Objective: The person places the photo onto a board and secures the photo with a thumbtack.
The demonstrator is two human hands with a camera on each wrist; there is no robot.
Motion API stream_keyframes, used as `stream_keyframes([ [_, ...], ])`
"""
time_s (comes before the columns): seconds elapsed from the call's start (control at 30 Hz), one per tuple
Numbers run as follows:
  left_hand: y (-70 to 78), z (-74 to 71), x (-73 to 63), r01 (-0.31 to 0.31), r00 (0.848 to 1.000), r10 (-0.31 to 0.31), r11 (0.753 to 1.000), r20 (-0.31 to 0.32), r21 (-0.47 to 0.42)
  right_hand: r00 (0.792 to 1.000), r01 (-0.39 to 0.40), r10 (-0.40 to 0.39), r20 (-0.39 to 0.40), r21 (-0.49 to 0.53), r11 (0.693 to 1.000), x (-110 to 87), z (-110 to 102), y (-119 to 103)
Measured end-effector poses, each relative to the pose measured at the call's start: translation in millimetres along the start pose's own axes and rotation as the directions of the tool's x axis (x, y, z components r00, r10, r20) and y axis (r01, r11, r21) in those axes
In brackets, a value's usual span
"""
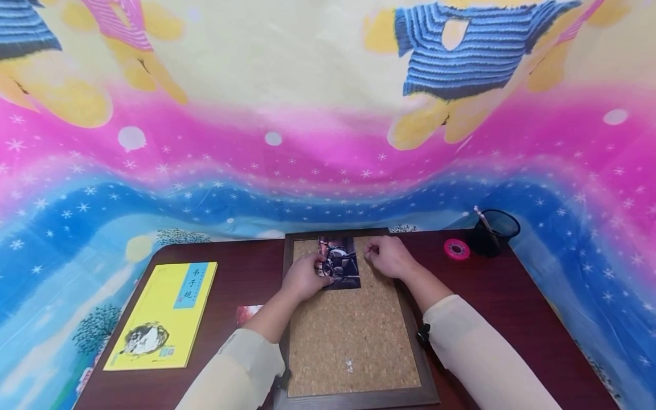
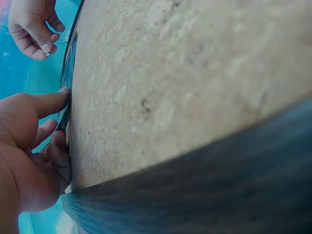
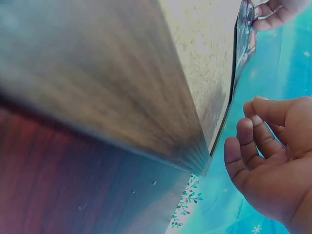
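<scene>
A photo of a motorcycle [image 1: 342, 265] lies against the upper part of a framed cork board [image 1: 353, 330]. My left hand [image 1: 306, 276] holds the photo by its left side, thumb near the lower corner and fingers on the edge. To the right of the photo, my right hand [image 1: 392, 256] is raised just over the cork, thumb and index finger pinched together. In the left wrist view a tiny whitish piece [image 2: 47, 53] shows at those fingertips; its kind cannot be made out. The right wrist view shows the other fingers loosely curled.
Small clear-white bits [image 1: 349, 365] sit low on the cork. A yellow book [image 1: 164, 316] lies left on the dark red desk [image 1: 246, 267], a reddish card [image 1: 248, 314] beside the board. At back right are a pink tape roll [image 1: 456, 249] and a black mesh pen cup [image 1: 484, 242].
</scene>
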State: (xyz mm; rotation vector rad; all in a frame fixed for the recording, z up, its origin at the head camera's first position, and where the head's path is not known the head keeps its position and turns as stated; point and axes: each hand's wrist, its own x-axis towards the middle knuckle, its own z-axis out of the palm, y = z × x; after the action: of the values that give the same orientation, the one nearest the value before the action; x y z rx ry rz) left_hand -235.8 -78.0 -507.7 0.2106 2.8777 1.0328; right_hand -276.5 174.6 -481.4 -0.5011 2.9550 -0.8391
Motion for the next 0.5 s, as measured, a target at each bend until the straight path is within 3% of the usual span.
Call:
stream_keyframes([
  [0.3, 0.4, -1.2, 0.5, -0.012, 1.000, 0.010, 0.996, 0.025, 0.091, 0.999, -0.020, 0.020, 0.034, 0.014, 1.000, 6.7, 1.7, -1.9],
  [0.5, 0.7, -1.1, -0.6, -0.006, 1.000, 0.003, 0.994, 0.028, 0.111, 1.000, 0.006, -0.006, 0.012, 0.017, 1.000, 10.9, 3.4, -6.0],
])
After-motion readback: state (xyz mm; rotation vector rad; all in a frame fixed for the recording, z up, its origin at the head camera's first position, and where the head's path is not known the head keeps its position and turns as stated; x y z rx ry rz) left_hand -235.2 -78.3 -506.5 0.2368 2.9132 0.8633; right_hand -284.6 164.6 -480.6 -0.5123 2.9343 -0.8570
